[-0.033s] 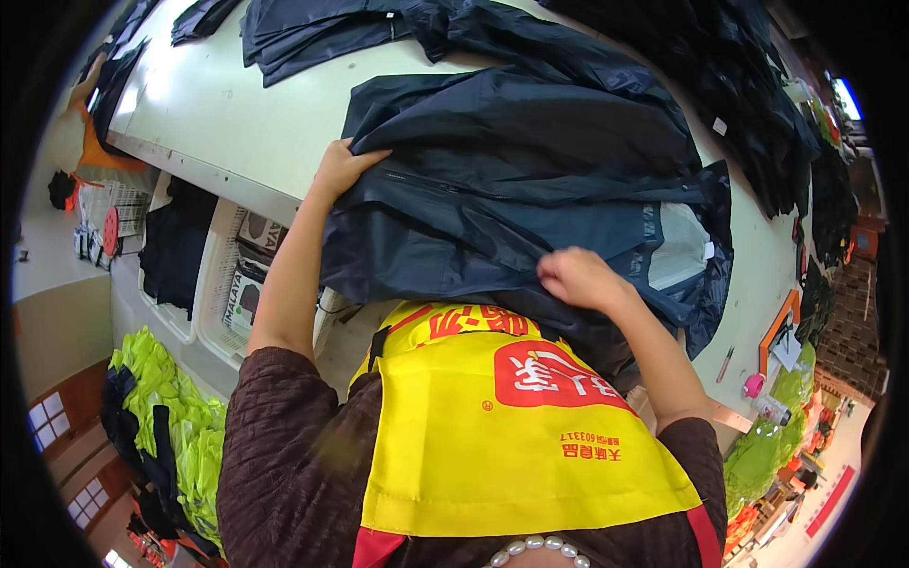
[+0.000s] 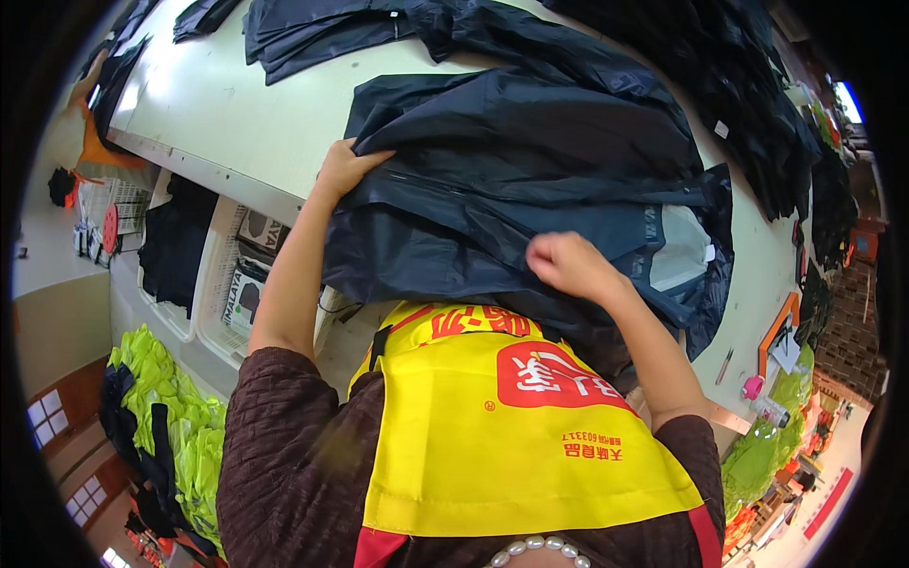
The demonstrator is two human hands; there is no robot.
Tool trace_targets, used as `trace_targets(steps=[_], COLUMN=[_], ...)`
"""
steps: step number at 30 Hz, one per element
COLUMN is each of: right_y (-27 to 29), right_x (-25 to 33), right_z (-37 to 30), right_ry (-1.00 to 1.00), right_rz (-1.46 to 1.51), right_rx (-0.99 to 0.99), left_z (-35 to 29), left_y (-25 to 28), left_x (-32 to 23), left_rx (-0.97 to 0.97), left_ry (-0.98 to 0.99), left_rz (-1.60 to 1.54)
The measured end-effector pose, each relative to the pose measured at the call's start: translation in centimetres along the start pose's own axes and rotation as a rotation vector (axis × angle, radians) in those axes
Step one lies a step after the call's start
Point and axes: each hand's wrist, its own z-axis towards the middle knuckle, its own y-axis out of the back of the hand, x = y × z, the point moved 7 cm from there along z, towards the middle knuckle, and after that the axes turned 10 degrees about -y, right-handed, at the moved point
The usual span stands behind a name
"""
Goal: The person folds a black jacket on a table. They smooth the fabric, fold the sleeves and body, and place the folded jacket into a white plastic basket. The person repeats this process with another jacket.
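Note:
A dark navy jacket (image 2: 559, 123) lies spread over the table in front of me, with a zipped front opening (image 2: 417, 178) and a pale grey lining patch (image 2: 680, 248) at its right end. At the jacket's left end my left hand (image 2: 350, 170) grips the cloth, thumb on top and fingers hidden beneath. My right hand (image 2: 573, 265) is closed over the front edge near the middle, slightly blurred. A crease in the cloth runs to its fingertips; whatever they pinch is hidden.
More dark jackets lie at the table's far side (image 2: 327, 38) and right side (image 2: 701, 57). White baskets (image 2: 210, 284) with packaged goods stand below the left edge. Bright yellow-green garments (image 2: 161, 398) are heaped lower left. An orange-framed board (image 2: 781, 331) and a clear bottle (image 2: 772, 409) sit at right.
My right hand has shifted slightly up and to the left over the jacket front. My left hand stays on the jacket's left end.

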Motion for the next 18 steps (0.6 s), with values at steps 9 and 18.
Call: trace_targets(steps=[9, 18], right_y=[-1.7, -0.7], right_x=[5.9, 5.3], right_z=[11.9, 11.1], right_ry=[0.135, -0.257], right_rz=[-0.150, -0.159], right_rx=[-0.509, -0.583], left_z=[0.1, -1.0], left_y=[-0.1, -0.5], left_x=[-0.9, -2.8], left_rx=[-0.005, -0.109], left_ry=[-0.009, -0.078], left_rz=[0.165, 0.622])
